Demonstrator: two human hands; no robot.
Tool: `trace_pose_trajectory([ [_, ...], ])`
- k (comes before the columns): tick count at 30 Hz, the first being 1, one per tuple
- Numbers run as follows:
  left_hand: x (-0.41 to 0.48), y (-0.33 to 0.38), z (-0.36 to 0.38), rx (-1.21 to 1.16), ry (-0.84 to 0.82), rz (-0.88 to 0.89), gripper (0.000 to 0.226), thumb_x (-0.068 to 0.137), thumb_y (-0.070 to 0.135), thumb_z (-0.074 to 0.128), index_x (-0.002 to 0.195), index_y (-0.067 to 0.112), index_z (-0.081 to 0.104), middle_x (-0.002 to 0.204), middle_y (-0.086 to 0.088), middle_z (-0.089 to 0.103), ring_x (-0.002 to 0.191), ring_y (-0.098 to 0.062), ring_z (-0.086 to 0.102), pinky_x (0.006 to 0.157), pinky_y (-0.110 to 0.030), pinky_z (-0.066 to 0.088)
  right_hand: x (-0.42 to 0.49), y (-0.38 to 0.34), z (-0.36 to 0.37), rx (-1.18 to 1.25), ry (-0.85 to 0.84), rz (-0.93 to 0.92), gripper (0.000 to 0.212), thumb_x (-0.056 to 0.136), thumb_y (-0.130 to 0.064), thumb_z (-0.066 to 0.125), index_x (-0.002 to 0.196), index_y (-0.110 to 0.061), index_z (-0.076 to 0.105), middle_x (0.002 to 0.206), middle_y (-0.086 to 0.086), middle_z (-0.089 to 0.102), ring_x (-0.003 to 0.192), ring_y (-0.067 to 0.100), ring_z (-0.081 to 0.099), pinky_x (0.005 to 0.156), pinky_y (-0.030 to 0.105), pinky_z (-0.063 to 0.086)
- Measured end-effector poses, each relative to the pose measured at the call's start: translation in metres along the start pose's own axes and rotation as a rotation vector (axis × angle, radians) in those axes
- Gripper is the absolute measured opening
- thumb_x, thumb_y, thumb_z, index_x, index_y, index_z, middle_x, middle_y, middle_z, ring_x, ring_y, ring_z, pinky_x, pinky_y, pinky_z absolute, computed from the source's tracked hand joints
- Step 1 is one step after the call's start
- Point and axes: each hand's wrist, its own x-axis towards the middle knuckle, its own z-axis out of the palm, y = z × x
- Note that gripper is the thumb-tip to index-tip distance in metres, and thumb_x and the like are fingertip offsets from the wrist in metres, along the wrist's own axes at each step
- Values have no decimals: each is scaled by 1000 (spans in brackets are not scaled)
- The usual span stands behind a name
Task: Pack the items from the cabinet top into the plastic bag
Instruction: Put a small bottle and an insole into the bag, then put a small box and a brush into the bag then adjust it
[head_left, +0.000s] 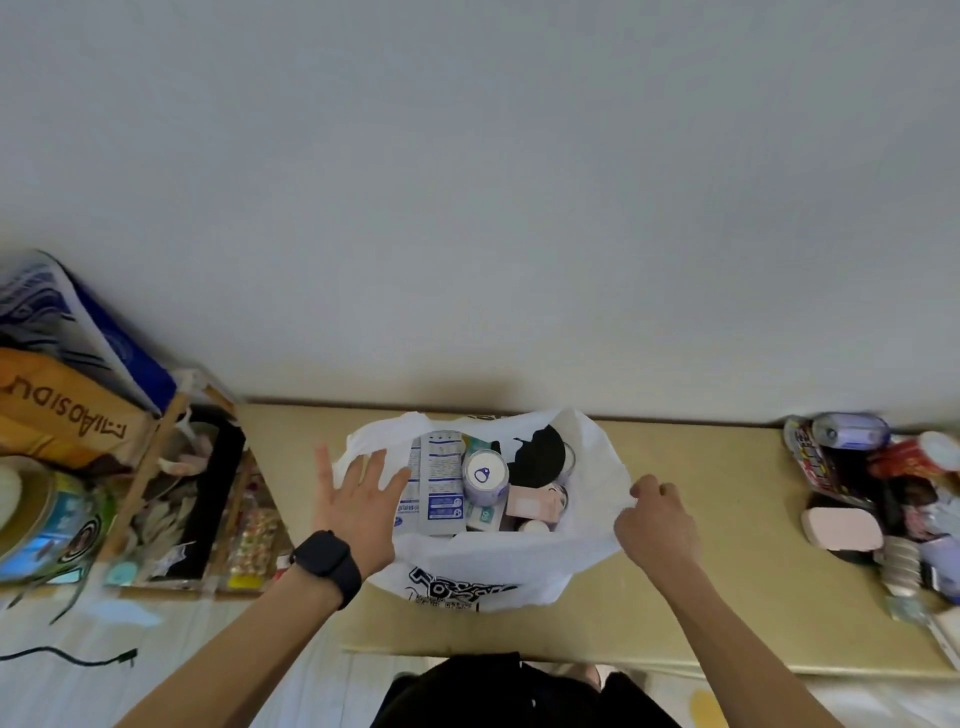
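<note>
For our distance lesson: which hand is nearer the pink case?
Right. The right hand pinches the rim of the bag, left of the pink case; the left hand is across the bag, farther left.

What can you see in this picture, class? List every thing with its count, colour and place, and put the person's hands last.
plastic bag: one, white with black print, open, mid cabinet top
cabinet top: one, beige, against the wall
carton: one, white and blue, in the bag, left side
tin: one, white lid, middle of the bag
black item: one, back of the bag, kind unclear
pink box: one, in the bag, right of the tin
pink case: one, in the pile at the cabinet's right end
cardboard box: one, orange-brown, far left
cable: one, black, lower left
watch: one, black, left wrist
left hand: fingers spread, at the bag's left rim
right hand: pinches the bag's right rim
</note>
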Motion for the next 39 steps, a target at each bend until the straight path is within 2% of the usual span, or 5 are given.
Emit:
trace_pose_trajectory([
  [6,-3,10,-17,26,96,52,65,88,37,54,148,29,30,153,-8,33,145,-35,20,92,-67,-37,-16,10,3,486,247,169,44,81,3,42,122,-10,51,124,11,55,94,28,50,78,36,37],
  [16,16,109,-88,-115,269,293,33,86,39,50,117,30,59,109,2,65,118,-29,53,110,-67,-16,-30,36,-1,649,344,222,22,95,-8,45,110,-9,60,113,11,58,92,27,51,80,33,35],
  [22,38,213,-126,-224,373,506,48,90,46,50,135,30,50,133,1,58,125,-26,51,113,-64,9,-30,98,-23,683,389,232,15,95,-18,55,111,-18,57,110,-5,57,103,16,58,86,35,48],
  [27,51,322,-150,-237,258,661,55,94,54,42,145,34,35,149,3,42,136,-23,38,115,-57,14,-28,187,-45,642,378,322,30,92,-25,61,121,-22,53,118,-10,54,107,9,53,86,27,43],
  [39,96,529,-144,-27,-52,821,64,87,60,48,144,32,33,152,-2,36,136,-28,39,111,-53,24,41,392,-46,538,65,674,57,90,-40,62,136,-11,46,137,14,54,123,31,52,99,37,45],
])
